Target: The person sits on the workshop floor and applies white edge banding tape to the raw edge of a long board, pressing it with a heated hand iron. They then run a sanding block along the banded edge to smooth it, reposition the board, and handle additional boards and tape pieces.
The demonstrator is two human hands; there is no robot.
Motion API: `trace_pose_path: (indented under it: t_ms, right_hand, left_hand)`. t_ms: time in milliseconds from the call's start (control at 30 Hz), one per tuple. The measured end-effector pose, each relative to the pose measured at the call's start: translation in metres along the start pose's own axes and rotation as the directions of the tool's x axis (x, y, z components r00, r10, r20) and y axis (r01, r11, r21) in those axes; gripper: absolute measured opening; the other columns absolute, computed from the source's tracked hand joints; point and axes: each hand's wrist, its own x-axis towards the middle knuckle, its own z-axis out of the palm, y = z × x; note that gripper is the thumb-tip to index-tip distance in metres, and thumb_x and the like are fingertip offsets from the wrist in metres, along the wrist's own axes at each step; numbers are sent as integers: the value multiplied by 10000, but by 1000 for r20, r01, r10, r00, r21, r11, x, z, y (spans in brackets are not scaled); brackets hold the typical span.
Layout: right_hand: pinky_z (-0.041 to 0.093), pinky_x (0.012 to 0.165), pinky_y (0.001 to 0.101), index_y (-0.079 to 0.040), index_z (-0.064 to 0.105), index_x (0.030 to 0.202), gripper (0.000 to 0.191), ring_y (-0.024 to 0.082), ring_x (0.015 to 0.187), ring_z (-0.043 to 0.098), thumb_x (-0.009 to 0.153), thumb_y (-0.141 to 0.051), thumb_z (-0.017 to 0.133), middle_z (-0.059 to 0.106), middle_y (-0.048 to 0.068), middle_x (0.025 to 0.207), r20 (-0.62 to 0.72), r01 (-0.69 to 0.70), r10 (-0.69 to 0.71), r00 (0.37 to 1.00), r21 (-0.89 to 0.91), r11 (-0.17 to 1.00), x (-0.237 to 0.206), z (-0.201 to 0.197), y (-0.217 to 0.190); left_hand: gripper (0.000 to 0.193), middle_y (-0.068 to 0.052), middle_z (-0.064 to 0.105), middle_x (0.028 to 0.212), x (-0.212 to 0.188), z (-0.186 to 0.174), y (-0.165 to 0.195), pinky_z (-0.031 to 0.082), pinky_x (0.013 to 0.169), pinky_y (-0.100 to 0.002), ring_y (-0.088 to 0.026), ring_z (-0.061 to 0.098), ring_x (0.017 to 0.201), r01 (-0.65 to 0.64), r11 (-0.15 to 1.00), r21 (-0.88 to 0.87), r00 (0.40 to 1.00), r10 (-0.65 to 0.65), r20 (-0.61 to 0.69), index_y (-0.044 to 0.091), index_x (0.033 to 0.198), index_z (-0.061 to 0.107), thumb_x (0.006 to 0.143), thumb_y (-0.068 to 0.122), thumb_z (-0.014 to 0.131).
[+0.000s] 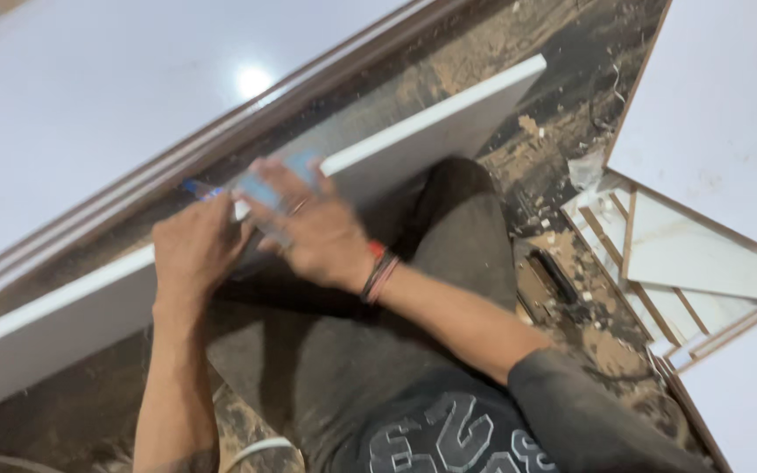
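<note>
left hand (193,250) closed on a blue pen (199,188) at the white board's (413,144) edge; right hand (308,228) gripping a blurred, perhaps plastic, blue piece (265,188).

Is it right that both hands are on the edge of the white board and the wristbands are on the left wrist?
Not quite. The head view shows both hands, left hand and right hand, at the white board edge, but the wristbands sit on the right wrist, not the left.

Two bare hands, left hand (193,250) and right hand (308,229), at centre; one long white laminated board (63,320); one blurred blue tool (260,188); several white offcut panels (703,254) (uncountable, overlapping) at three o'clock.
</note>
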Motion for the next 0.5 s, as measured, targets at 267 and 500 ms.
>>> trace_pose_path:
  t_ms: [267, 500]
  right_hand:
    - [464, 926, 498, -25, 750, 1253, 316, 361, 1022, 583, 1048, -107, 523, 666, 185, 1165, 14, -192, 203, 979, -269, 944, -4, -192, 181]
    - [473, 1013, 523, -50, 728, 1174, 404, 368, 1118, 648, 938, -374, 673, 717, 174, 1034, -3, 118, -120, 993, 219, 968, 50, -42, -11]
  left_hand:
    - [491, -113, 685, 741, 0, -4, 2, 504, 589, -454, -326, 689, 717, 8, 1000, -1, 1000, -8, 17, 82, 887, 631, 925, 561, 735]
    - [443, -107, 693, 749, -5, 1, 3, 500, 566, -462, -329, 691, 717, 9, 1000, -20, 1000, -9, -2, 89, 937, 639, 904, 521, 733]
